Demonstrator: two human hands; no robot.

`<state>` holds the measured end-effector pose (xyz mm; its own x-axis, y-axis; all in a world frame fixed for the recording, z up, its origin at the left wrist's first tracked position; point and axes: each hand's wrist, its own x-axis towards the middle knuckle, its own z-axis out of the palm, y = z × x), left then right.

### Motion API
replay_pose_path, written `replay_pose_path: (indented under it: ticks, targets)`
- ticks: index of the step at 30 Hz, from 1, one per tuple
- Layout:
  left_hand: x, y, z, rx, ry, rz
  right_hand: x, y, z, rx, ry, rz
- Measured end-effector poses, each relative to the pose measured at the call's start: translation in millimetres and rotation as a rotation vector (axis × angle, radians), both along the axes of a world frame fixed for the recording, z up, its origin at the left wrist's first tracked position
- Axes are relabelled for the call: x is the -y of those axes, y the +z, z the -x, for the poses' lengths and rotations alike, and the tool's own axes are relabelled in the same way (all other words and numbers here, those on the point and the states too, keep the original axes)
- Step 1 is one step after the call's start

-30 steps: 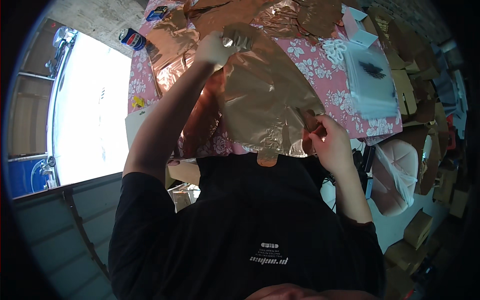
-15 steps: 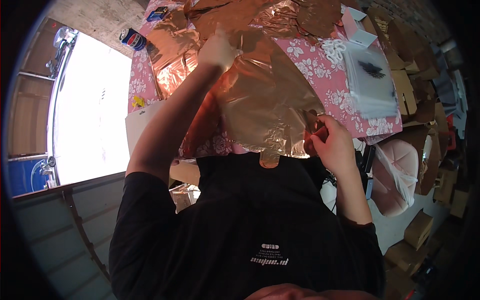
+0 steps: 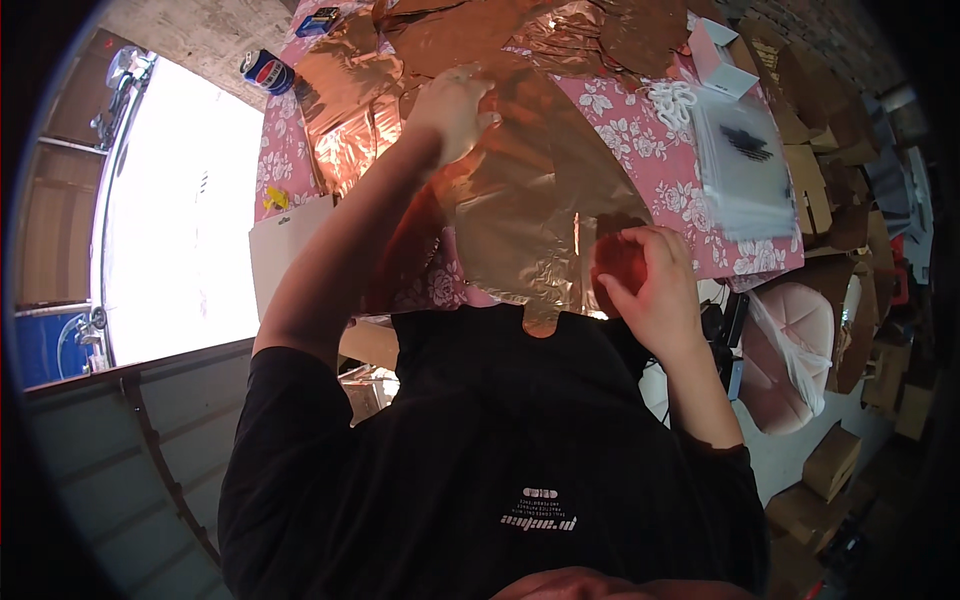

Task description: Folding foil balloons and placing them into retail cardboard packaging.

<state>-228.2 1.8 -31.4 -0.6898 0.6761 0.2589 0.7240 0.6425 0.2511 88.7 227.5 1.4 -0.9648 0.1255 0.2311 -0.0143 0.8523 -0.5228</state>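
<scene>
From my distant seat I'm looking down at a copper-coloured foil piece, which is lying on the pink flowered tablecloth straight in front of the person, its rounded tab poking past the near edge. The left hand is reaching over the far part of the foil with its fingers spread; I'm seeing nothing pinched there, though I cannot tell whether the palm is pressing. Perhaps it is steadying the slippery film. The right hand is curving around the near right edge, thumb and fingers standing apart (the reddish patch between them is probably the hand mirroring in the film), so I'm reading it as guarding that corner, not clamping it. More foil is lying to the left and beyond. A blue can is sitting by the left edge, while white cord and clear plastic sheets are resting at the right, presumably to leave the middle for the foil.
</scene>
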Motion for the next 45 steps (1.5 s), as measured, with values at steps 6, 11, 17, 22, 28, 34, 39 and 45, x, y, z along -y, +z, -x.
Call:
replay_pose_path:
  ticks: [6, 11, 17, 22, 28, 34, 39, 45]
  targets:
    - [-3, -7, 4, 0.036, -0.045, 0.029, -7, -10, 4, 0.081, -0.035, 0.047]
    - [-6, 1, 2, 0.147, -0.014, 0.083, -11, -7, 4, 0.067, -0.04, 0.051]
    - [18, 10, 8, -0.191, 0.124, -0.278, -9, 6, 1, -0.062, -0.079, 0.104]
    - [122, 56, 31, 0.183, 0.149, -0.081, -13, 17, -2, -0.153, -0.128, 0.126]
    - [237, 39, 59, 0.24, -0.005, 0.337, 2, 32, 21, -0.161, 0.006, 0.171]
    - [246, 15, 76, 0.197, -0.035, 0.218, 52, 60, 80, -0.173, 0.354, 0.079]
    - [230, 20, 86, 0.184, -0.049, 0.201, 104, 50, 167, -0.145, 0.542, 0.029]
    - [238, 23, 96, 0.308, -0.075, 0.095, 190, -3, 304, -0.458, 0.472, 0.084]
